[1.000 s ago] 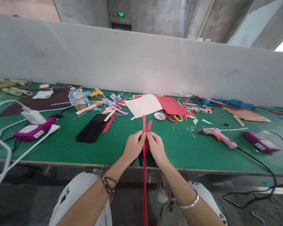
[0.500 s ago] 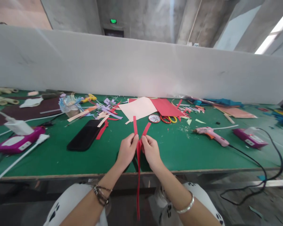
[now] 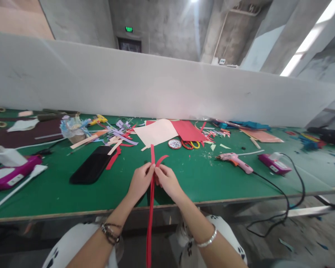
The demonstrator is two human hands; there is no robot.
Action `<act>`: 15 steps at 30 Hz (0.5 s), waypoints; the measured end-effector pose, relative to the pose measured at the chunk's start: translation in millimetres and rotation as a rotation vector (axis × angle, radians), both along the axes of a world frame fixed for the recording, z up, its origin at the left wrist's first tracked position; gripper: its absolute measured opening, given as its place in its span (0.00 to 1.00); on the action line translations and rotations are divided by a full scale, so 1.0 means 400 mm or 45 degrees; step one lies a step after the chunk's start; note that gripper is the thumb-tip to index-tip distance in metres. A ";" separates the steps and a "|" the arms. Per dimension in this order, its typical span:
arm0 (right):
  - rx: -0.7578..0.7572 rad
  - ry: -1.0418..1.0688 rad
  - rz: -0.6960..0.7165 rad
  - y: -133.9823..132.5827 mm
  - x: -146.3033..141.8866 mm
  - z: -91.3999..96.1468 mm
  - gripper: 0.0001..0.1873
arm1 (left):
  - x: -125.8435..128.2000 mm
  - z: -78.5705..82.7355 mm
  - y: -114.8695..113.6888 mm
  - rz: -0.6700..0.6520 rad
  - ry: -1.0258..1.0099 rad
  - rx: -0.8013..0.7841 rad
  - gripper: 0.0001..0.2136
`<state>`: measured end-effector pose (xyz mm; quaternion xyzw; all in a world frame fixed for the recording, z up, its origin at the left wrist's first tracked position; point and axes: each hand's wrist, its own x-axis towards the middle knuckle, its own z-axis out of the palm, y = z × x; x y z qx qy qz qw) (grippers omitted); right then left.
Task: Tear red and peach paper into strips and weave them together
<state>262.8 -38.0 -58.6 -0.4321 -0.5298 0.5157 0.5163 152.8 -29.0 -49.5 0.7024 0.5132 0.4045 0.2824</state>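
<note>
Red paper strips [image 3: 150, 223] hang from my fingers over the table's front edge, down between my knees. My left hand [image 3: 141, 179] pinches them near the top, where one end stands straight up. Close against it, my right hand [image 3: 166, 180] pinches the strips too, and a second red end curls off to the right above its fingers. The fingertips of both hands nearly meet. Beyond them on the green table [image 3: 123, 197] lie a pale pink paper sheet [image 3: 156, 132] and a red sheet [image 3: 190, 131]. How the strips join between the fingers is hidden.
A black phone [image 3: 91, 165] lies left of my hands. To the right are a pink glue gun [image 3: 236, 162] with its cable and a purple power strip [image 3: 275, 164]. Scissors [image 3: 195, 144], a round patterned tin [image 3: 174, 144] and paper scraps [image 3: 123, 132] lie farther back, before a white partition [image 3: 162, 89].
My hands have drawn closer together. The right-hand strip end now bends over to the right, where before it stood slanted. The whole view has turned somewhat to the right.
</note>
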 end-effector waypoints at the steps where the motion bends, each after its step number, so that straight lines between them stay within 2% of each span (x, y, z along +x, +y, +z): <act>1: 0.002 -0.011 0.011 0.001 0.002 -0.001 0.14 | -0.001 0.001 0.000 0.002 -0.013 -0.005 0.16; 10: -0.097 -0.030 -0.011 0.012 -0.001 -0.010 0.16 | -0.005 -0.005 -0.006 0.022 -0.150 -0.095 0.15; 12: -0.133 -0.037 -0.029 0.043 0.007 -0.008 0.17 | -0.009 -0.008 0.001 0.033 -0.192 -0.138 0.13; 15: -0.173 -0.033 -0.126 0.126 0.042 0.011 0.13 | -0.021 -0.009 0.022 0.087 -0.255 -0.182 0.14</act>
